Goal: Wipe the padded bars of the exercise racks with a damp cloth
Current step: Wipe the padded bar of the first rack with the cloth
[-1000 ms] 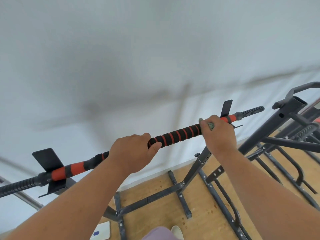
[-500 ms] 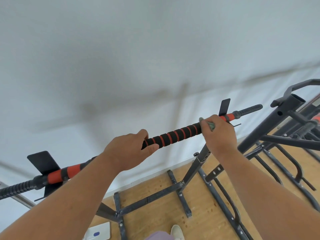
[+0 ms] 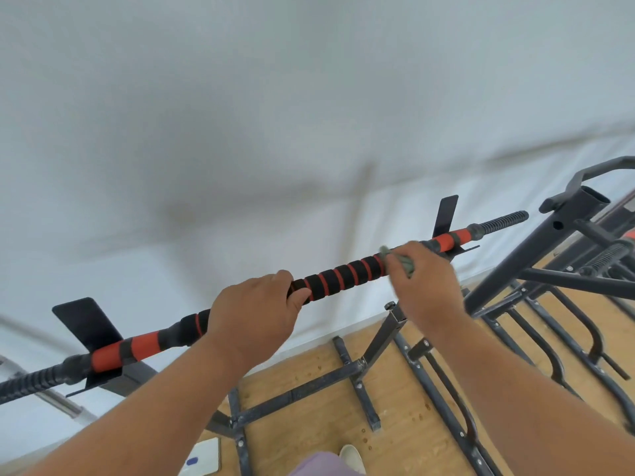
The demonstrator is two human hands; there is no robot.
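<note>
A long bar padded in black and red foam [image 3: 340, 276] runs from lower left to upper right across the top of a dark steel rack. My left hand [image 3: 256, 317] grips the bar near its middle, thumb under the padding. My right hand [image 3: 424, 280] wraps a grey-green cloth [image 3: 400, 259] round the bar further right; only a fold of the cloth shows above my fingers. Black flat brackets stand at both ends of the padding.
The rack's steel legs and feet [image 3: 309, 386] spread over a wooden floor below. More dark racks [image 3: 567, 242] stand close on the right. A white wall fills the background. A white object with a blue mark [image 3: 202, 458] lies on the floor.
My right hand with the cloth has slid a little left along the bar, and more red padding shows past it. My left hand keeps its grip.
</note>
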